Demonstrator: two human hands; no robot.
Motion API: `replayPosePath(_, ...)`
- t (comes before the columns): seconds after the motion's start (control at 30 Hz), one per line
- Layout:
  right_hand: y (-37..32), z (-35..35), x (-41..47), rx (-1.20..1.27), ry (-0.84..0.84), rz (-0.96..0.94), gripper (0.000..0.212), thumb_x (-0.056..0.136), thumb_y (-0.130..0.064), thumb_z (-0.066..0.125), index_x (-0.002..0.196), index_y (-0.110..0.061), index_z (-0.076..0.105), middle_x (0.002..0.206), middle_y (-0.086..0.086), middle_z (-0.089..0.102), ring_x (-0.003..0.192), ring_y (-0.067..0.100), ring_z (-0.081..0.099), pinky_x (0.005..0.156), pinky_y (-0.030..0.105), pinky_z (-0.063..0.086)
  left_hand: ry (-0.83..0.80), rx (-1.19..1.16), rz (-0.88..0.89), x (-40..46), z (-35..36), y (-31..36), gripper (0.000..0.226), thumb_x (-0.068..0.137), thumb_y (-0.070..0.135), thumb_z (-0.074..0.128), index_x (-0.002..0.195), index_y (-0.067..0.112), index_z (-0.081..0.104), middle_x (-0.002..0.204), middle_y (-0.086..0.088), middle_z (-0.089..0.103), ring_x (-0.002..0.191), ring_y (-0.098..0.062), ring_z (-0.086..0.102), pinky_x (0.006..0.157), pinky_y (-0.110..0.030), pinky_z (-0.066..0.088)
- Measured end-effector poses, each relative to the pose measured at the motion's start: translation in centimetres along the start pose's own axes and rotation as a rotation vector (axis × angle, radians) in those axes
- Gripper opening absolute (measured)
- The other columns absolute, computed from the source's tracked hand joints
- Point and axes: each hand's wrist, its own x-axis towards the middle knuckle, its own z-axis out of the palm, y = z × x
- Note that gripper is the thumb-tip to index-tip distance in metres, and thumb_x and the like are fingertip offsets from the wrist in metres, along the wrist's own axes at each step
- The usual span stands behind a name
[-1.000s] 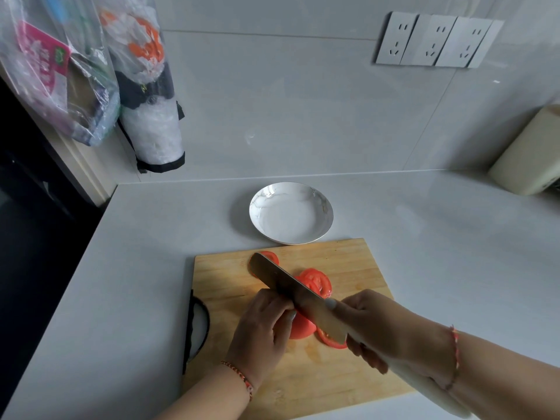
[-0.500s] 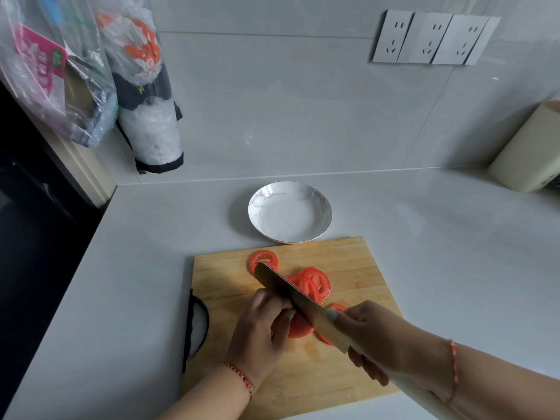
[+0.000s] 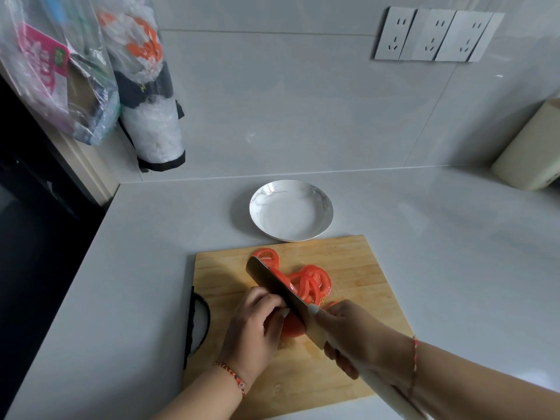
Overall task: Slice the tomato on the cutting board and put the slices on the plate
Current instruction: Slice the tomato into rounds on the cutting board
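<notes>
Head view. A rectangular pale wooden cutting board (image 3: 357,286) lies at the near edge of the grey surface (image 3: 439,237). The left hand (image 3: 257,325), fingers curled and pressed together, pins the remaining red tomato piece (image 3: 291,327) near the board's middle, fingertips tucked close against the blade. The right hand (image 3: 357,334) is closed round the pale handle of a broad steel cleaver-type knife (image 3: 277,286), forefinger laid along the blade's spine. The blade runs diagonally toward the board's far left corner and sits against the cut face of the piece. A fan of cut red slices (image 3: 313,283) lies on the far side of the blade; one separate slice (image 3: 266,256) lies near the board's far edge. The round white marble-patterned plate (image 3: 291,215), bare of slices, stands just past that far edge.

Assessment: slicing is well advanced; transfer has not begun. For the remaining cuts, keep the left fingertips tucked back, since the piece is short. Hold the blade upright, draw rather than press, and keep thickness matched to the existing slices.
</notes>
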Motion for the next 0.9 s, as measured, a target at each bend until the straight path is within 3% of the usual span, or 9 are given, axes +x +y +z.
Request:
replayPosePath(0.2,0.8,0.0,-0.4,-0.102,0.012,-0.042,0.053,0.098,-0.046,0.036,0.061,-0.011,0.051,0.043,0.0,0.053,0.03,0.011,0.047,0.036,0.022,0.041,0.014,0.018,-0.01,-0.1,0.2,0.0,0.008,0.086,0.031,0.052,0.088,0.028,0.06,0.091,0.01,0.052,0.083,-0.003,0.053,0.071,-0.012,0.043)
replayPosePath(0.37,2.6,-0.7,-1.7,-0.224,0.023,0.02,0.052,0.095,-0.052,0.034,0.079,-0.007,0.056,0.051,0.0,0.056,0.034,0.008,0.05,0.044,0.026,0.049,0.032,0.03,0.006,0.1,0.3,0.2,0.006,0.085,0.026,0.053,0.087,0.026,0.058,0.09,0.007,0.052,0.081,-0.006,0.053,0.072,-0.011,0.042)
replayPosePath(0.57,1.7,-0.6,0.0,-0.346,0.029,-0.053,0.056,0.097,-0.05,0.028,0.062,-0.012,0.048,0.048,0.001,0.051,0.028,0.005,0.045,0.034,0.02,0.043,0.039,0.031,0.031,0.1,0.5,0.3,0.007,0.087,0.029,0.053,0.088,0.025,0.06,0.09,0.007,0.052,0.083,-0.005,0.052,0.074,-0.01,0.041)
replayPosePath(0.77,3.4,-0.3,0.4,-0.297,0.042,-0.063,0.052,0.097,-0.052,0.028,0.065,-0.014,0.046,0.051,0.0,0.054,0.031,0.006,0.047,0.037,0.019,0.044,0.07,0.064,0.01,0.2,0.6,0.4,0.009,0.086,0.029,0.053,0.084,0.023,0.06,0.089,0.008,0.052,0.082,0.0,0.049,0.074,-0.002,0.036)
replayPosePath(0.9,3.6,-0.7,0.8,-0.218,0.02,-0.024,0.053,0.097,-0.05,0.03,0.064,-0.013,0.048,0.049,0.0,0.053,0.03,0.008,0.046,0.035,0.019,0.041,0.077,0.057,-0.012,0.0,0.7,0.1,0.01,0.087,0.032,0.052,0.086,0.026,0.06,0.091,0.009,0.053,0.084,-0.001,0.051,0.074,-0.003,0.039)
